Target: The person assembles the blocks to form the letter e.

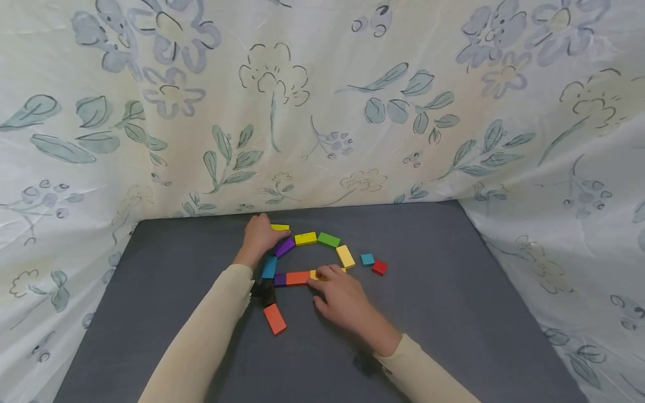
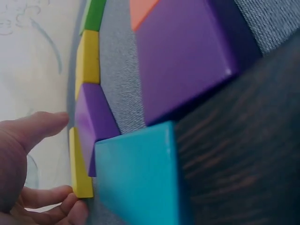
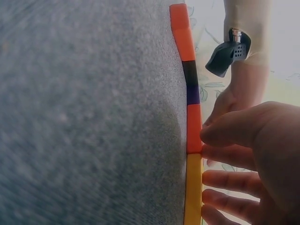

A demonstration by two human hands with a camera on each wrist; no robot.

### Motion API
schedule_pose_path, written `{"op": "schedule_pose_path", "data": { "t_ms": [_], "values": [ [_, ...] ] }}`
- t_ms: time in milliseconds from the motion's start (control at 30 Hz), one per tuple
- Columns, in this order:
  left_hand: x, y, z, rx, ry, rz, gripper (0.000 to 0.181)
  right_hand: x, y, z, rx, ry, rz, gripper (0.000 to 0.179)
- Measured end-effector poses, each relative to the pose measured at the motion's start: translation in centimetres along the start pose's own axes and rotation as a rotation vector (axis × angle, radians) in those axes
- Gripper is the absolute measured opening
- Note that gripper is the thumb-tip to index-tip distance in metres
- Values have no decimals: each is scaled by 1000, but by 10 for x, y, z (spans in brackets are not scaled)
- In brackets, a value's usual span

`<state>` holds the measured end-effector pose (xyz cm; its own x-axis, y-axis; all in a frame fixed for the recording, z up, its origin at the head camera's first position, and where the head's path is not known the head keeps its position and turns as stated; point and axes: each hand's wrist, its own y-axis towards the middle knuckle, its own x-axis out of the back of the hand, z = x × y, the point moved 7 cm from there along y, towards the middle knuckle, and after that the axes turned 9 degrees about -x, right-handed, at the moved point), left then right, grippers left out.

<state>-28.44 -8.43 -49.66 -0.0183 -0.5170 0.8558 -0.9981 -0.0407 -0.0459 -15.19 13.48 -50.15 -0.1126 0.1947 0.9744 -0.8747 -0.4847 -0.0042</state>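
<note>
My left hand [image 1: 259,238] is at the back left of an arch of coloured blocks. In the left wrist view its fingertips touch the end of a yellow block [image 2: 80,173], and the thumb stands apart from it. Beside that block is a purple block [image 1: 285,247], with a light blue block [image 1: 269,267] in front. My right hand [image 1: 345,299] reaches over the straight row with fingers extended. Its fingertips touch, or nearly touch, an orange block [image 2: 143,9] and a yellow-orange block [image 3: 193,187]; the hand partly hides the latter in the head view.
A yellow block [image 1: 305,239], a green block [image 1: 329,239] and a pale yellow block [image 1: 345,256] continue the arch. Small blue [image 1: 367,259] and red [image 1: 379,267] blocks lie to the right. An orange-red block [image 1: 275,319] adjoins a black one [image 1: 269,294] at front left. Floral cloth hangs behind.
</note>
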Motion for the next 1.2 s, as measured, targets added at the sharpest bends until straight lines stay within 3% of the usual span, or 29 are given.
{"op": "schedule_pose_path", "data": {
  "t_ms": [333, 700, 1200],
  "values": [
    [-7, 3, 7, 22, 20, -17, 73, -2, -1, 2, 4, 7, -10, 47],
    [6, -5, 22, -49, -43, -72, 70, -3, -2, 0, -11, 0, -11, 48],
    [16, -16, 47, -71, -41, -51, 70, -2, -1, 2, -17, 13, -13, 50]
  ]
}}
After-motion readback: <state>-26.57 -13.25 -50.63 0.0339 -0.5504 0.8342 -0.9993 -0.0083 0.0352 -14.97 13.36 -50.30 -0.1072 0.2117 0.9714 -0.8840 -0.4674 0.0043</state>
